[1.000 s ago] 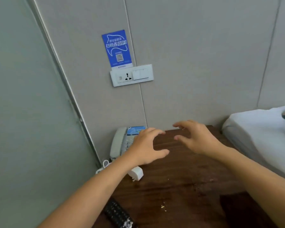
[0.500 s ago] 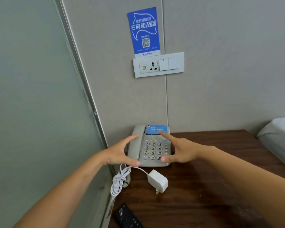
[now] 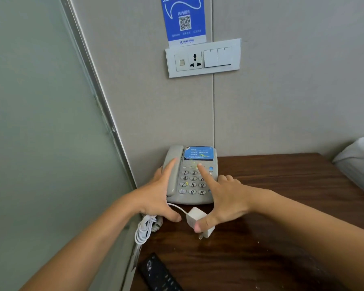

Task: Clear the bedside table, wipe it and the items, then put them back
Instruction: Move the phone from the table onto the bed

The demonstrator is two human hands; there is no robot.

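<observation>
A grey desk phone with a blue label stands in the back left corner of the dark wooden bedside table. My left hand lies spread along its left side, index finger on the handset, thumb by the front edge. My right hand flanks the right side, with the index finger stretched over the keypad and the thumb over a white charger plug. Neither hand has closed round the phone. The charger's coiled white cable lies at the table's left edge. A black remote sits at the near left.
A frosted glass panel with a metal frame runs close along the table's left side. On the wall above are a socket and switch plate and a blue WiFi sticker. White bedding borders the table on the right. Small crumbs dot the near tabletop.
The view has moved in closer to the phone. Both hands reached further forward and now lie along the phone's two sides, the right thumb now over the charger plug.
</observation>
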